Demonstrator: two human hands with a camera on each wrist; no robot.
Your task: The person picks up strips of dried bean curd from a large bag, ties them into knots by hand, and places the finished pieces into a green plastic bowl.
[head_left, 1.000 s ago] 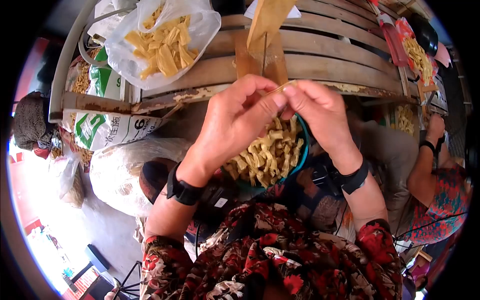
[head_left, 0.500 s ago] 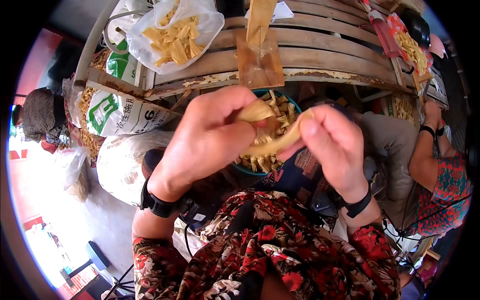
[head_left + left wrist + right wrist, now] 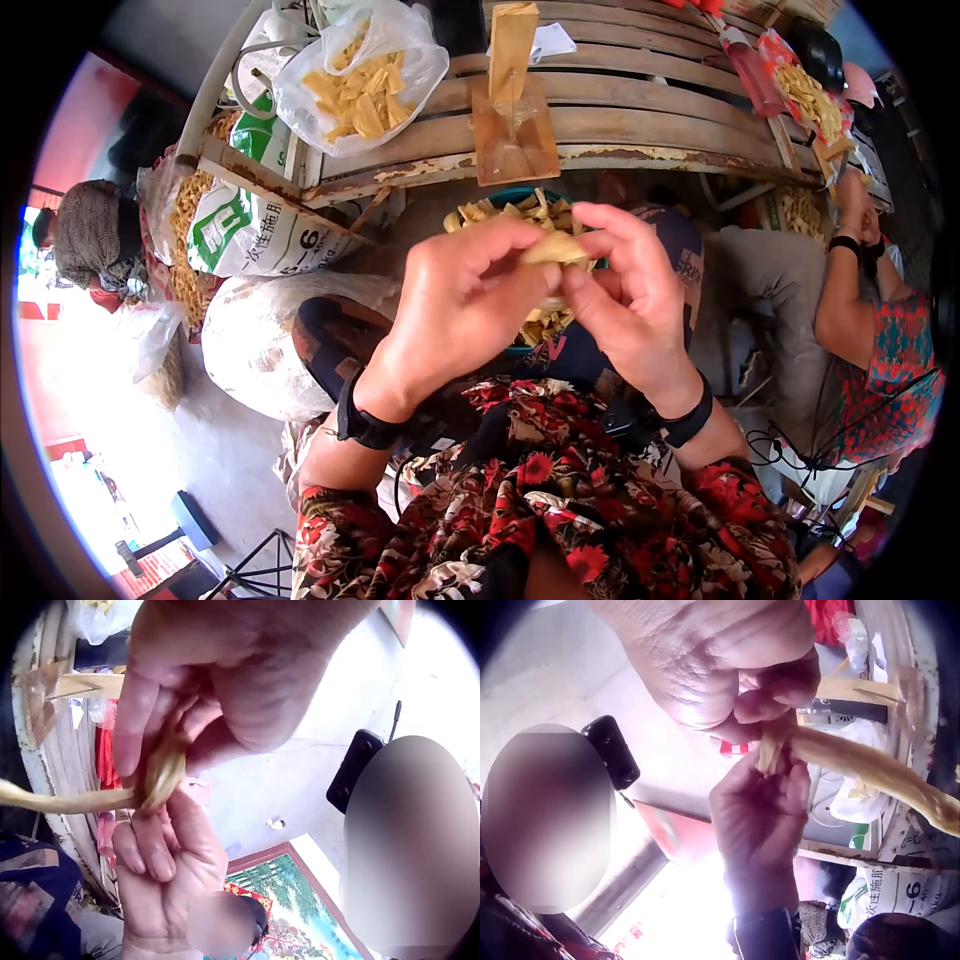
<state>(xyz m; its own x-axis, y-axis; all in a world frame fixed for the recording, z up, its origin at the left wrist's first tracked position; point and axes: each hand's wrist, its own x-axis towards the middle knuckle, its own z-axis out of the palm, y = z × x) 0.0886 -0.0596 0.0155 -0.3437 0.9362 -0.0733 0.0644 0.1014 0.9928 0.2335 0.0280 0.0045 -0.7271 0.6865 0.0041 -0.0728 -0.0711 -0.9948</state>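
Note:
Between both hands is a pale yellow, pliable strip (image 3: 556, 250), folded into a loop or knot at my fingertips. My left hand (image 3: 465, 305) pinches it with thumb and curled fingers. My right hand (image 3: 635, 295) grips the other side, thumb close to the left thumb. In the left wrist view, a long end of the strip (image 3: 67, 801) sticks out past the bunched part; in the right wrist view, the strip (image 3: 870, 766) runs out from between the fingers. Under the hands stands a teal basin (image 3: 518, 193) of similar yellow pieces (image 3: 540, 325), partly hidden by the hands.
A slatted bench (image 3: 620, 125) lies ahead, bearing a wooden base with an upright board (image 3: 513, 55) and a plastic bag (image 3: 432, 65) of yellow strips (image 3: 365, 95). A printed sack (image 3: 235, 230) and a clear bulging bag (image 3: 265, 345) stand left. Another person (image 3: 890, 340) sits at right.
The hands first met high over the basin, then drew apart with the strip curving between them. Now they are together again, with the strip bunched at the fingertips.

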